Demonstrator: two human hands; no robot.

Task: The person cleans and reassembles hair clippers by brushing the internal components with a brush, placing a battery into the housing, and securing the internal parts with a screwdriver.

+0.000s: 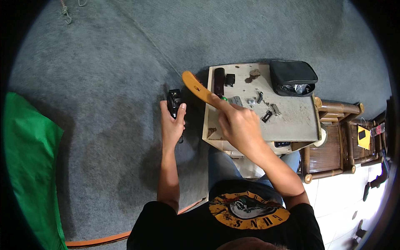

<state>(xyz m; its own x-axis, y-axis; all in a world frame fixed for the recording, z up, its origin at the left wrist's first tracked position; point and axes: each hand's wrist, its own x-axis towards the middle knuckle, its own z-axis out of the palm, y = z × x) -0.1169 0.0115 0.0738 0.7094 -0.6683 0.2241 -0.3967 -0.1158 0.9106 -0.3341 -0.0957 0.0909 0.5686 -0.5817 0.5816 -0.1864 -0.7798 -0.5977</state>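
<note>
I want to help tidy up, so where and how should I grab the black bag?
Hold the black bag by its left and right sides, probably from above: it's boxy and sits at the table's far right corner, and its near side gapes open, showing plastic inside.

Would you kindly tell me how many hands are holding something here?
2: the left hand grips a black object left of the pale tabletop; the right hand holds a curved wooden brush near its left edge. No other hands show.

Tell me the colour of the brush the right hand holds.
The brush has an orange-tan back, shown best in the head view.
</note>
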